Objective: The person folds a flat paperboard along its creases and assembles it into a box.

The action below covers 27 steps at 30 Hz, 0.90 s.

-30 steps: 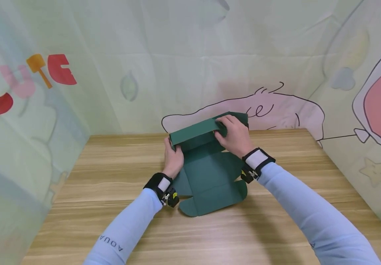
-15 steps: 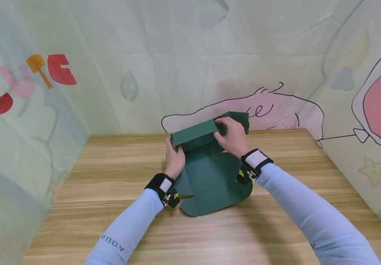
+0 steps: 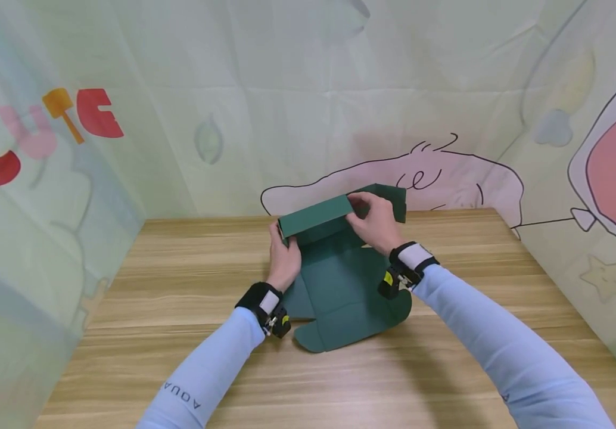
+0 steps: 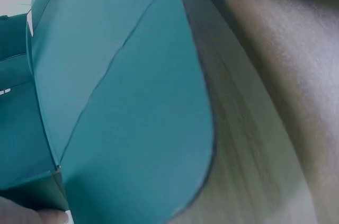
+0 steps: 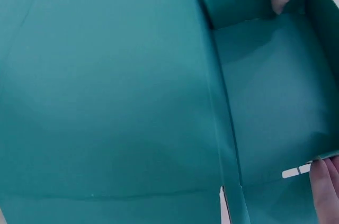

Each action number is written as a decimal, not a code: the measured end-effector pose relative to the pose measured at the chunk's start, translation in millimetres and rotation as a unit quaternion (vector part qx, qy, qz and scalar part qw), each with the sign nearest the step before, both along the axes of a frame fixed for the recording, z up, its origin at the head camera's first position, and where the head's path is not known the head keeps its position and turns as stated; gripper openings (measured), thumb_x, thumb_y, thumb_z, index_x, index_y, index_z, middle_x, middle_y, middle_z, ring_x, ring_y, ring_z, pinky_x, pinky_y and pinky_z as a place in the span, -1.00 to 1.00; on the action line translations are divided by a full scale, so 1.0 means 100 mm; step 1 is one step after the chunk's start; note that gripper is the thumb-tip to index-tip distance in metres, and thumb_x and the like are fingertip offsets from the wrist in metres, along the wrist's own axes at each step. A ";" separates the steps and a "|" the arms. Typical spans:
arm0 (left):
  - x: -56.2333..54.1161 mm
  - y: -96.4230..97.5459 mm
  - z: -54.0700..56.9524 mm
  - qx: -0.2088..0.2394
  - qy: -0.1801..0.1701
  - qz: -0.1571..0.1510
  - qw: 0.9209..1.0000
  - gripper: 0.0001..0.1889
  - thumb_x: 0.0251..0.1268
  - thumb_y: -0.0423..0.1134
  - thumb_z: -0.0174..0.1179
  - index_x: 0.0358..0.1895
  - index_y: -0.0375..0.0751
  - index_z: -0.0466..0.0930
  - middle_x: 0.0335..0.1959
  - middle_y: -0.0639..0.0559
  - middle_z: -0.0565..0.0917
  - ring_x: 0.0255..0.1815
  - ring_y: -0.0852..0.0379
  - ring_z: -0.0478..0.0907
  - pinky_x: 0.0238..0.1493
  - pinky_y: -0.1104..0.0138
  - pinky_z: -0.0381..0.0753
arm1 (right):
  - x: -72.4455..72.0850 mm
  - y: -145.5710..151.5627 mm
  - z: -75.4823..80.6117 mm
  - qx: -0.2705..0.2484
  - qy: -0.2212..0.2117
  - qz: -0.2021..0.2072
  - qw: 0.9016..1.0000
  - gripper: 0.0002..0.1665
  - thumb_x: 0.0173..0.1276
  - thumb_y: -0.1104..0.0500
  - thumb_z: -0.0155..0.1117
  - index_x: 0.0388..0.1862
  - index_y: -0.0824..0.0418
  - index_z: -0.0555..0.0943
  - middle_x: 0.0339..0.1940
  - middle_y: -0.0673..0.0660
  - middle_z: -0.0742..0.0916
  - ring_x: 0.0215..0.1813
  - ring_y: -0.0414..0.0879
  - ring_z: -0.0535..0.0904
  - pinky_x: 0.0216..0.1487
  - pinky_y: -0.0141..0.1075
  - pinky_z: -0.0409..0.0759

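A dark green cardboard box (image 3: 337,277), partly folded, stands tilted near the back of the table, its lid panel and rounded flaps spread toward me. Its far wall (image 3: 316,215) is raised. My left hand (image 3: 285,262) grips the left end of that wall, thumb on the near side. At the other end, my right hand (image 3: 378,225) pinches the wall's corner beside an upright side flap (image 3: 394,199). A broad rounded flap (image 4: 143,107) fills much of the left wrist view. Slots (image 5: 296,171) show next to the right fingers (image 5: 324,187) in the right wrist view.
The wooden table (image 3: 195,256) lies under the box. A printed cloth backdrop (image 3: 286,107) hangs close behind the table's back edge and along both sides. Black wrist straps with small cameras sit on both wrists.
Both hands and the box have shifted slightly. The left hand moved a little right, and the right-hand side flap swung slightly outward and down. Both hands keep their hold on the wall.
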<state>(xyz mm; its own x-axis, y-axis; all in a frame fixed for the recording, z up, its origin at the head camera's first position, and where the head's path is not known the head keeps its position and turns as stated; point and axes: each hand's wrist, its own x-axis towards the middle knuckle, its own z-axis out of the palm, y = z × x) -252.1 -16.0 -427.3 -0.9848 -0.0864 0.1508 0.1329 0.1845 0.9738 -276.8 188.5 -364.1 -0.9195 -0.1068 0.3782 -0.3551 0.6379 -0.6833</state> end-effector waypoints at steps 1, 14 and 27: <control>0.00 0.00 0.00 0.001 0.000 -0.001 1.000 -0.65 0.65 -0.27 -0.24 0.39 -0.12 0.10 0.46 -0.22 0.32 0.57 -0.09 0.21 0.58 -0.04 0.17 | 0.00 0.00 0.00 -0.004 -0.006 0.000 1.000 -0.57 0.42 0.22 0.25 0.22 0.32 0.60 0.07 0.29 0.74 0.07 0.13 0.66 0.02 -0.01 0.70; 0.00 0.01 0.05 -0.009 0.006 0.019 1.000 -0.61 0.64 -0.29 -0.23 0.42 -0.16 0.09 0.52 -0.25 0.29 0.59 -0.10 0.18 0.59 -0.02 0.17 | 0.05 0.00 0.04 0.008 -0.014 0.002 1.000 -0.51 0.38 0.19 0.30 0.26 0.31 0.56 0.13 0.27 0.72 0.08 0.12 0.69 0.12 -0.05 0.71; 0.01 0.00 0.03 -0.007 0.017 0.012 1.000 -0.64 0.64 -0.31 -0.22 0.39 -0.13 0.10 0.50 -0.21 0.30 0.59 -0.06 0.18 0.60 -0.01 0.16 | 0.07 -0.04 0.05 -0.006 -0.028 -0.001 1.000 -0.55 0.41 0.26 0.23 0.26 0.34 0.55 0.13 0.30 0.71 0.10 0.15 0.67 0.15 -0.01 0.69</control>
